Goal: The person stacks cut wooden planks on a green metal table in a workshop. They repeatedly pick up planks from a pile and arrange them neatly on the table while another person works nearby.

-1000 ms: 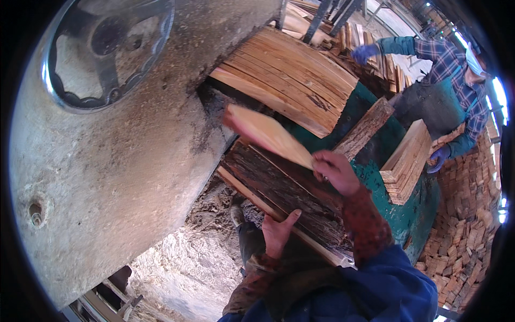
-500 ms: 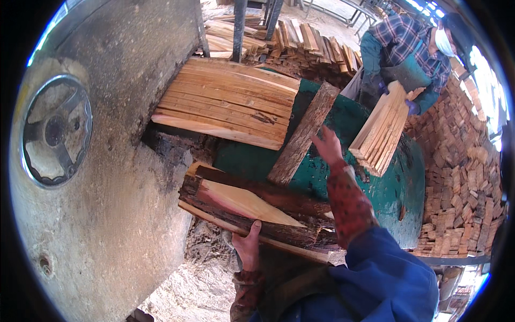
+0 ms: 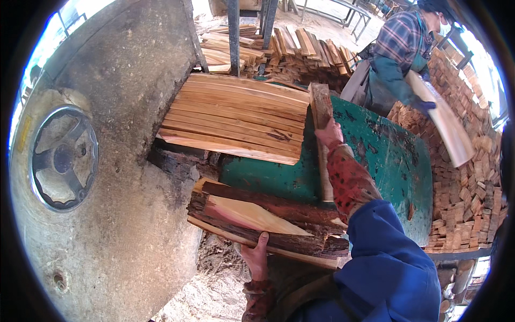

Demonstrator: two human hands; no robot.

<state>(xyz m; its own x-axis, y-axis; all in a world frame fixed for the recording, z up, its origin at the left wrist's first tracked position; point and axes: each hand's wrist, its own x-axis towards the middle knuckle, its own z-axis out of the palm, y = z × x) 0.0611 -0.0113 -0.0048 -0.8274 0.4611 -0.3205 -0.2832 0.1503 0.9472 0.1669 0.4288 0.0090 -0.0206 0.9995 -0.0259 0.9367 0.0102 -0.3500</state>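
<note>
My left hand (image 3: 256,258) is closed on the near edge of a bark-covered wood slab (image 3: 252,212), thumb on top and fingers underneath. The slab lies with other rough pieces close to my body. My right hand (image 3: 330,133) grips a narrow strip of wood (image 3: 321,104), which stands almost lengthwise away from me across the green metal table (image 3: 375,139). Left of that strip, a row of sawn planks (image 3: 230,118) lies side by side, its far-left end against the machine.
A big stained machine panel (image 3: 134,161) with a handwheel (image 3: 64,158) fills the left. At the right, a co-worker (image 3: 397,59) in a plaid shirt holds boards (image 3: 442,121). Behind are stacked wood pieces (image 3: 306,45), with a tall wood pile (image 3: 466,188) on the right.
My right hand has closed on the strip, which has swung from slanting to nearly straight. The co-worker has turned away, lifting the boards off the table to the right. My left hand keeps its hold.
</note>
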